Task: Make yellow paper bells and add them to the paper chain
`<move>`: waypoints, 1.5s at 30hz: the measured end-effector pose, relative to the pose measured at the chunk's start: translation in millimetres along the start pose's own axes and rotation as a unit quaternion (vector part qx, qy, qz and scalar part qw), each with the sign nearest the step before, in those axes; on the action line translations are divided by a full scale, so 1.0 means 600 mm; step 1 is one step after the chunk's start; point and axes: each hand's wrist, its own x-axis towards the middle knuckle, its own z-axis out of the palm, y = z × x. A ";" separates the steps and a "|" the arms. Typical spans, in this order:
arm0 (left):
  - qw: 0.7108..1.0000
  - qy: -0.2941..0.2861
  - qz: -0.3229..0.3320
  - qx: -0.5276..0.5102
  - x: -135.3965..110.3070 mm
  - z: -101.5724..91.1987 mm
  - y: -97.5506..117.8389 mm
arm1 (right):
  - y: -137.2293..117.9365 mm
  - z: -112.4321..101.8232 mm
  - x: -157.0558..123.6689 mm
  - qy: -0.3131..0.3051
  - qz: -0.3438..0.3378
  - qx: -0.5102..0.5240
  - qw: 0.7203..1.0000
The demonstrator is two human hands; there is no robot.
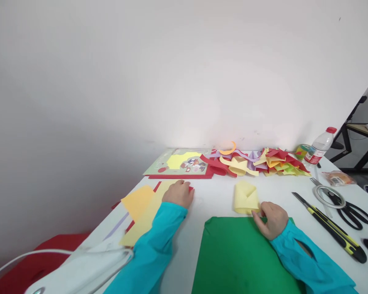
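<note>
My left hand (pixel 178 193) is closed over the edge of a pale yellow paper sheet (pixel 141 218), with its fingertips mostly hidden. A small bit of red paper (pixel 191 188) shows at those fingers. My right hand (pixel 272 220) rests at the top of a green sheet (pixel 245 253), its thumb and a finger apart. One of its fingertips reaches the lower edge of a rolled pale yellow paper piece (pixel 246 198), which has a folded flap on top. An orange-yellow paper piece (pixel 138 201) lies beside the left hand, over the pale yellow sheet.
Paper cutouts (pixel 239 163) and crumpled paper (pixel 282 161) lie along the wall beside a paper pad (pixel 174 163). At right are a bottle (pixel 320 147), a tape roll (pixel 329 197), black scissors (pixel 351 210) and a utility knife (pixel 334 228). A white cable (pixel 30 255) crosses the lower left.
</note>
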 end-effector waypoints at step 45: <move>0.996 -0.001 -0.090 -0.001 0.046 0.045 -0.077 | 0.034 0.011 -0.011 0.026 0.041 -0.004 0.999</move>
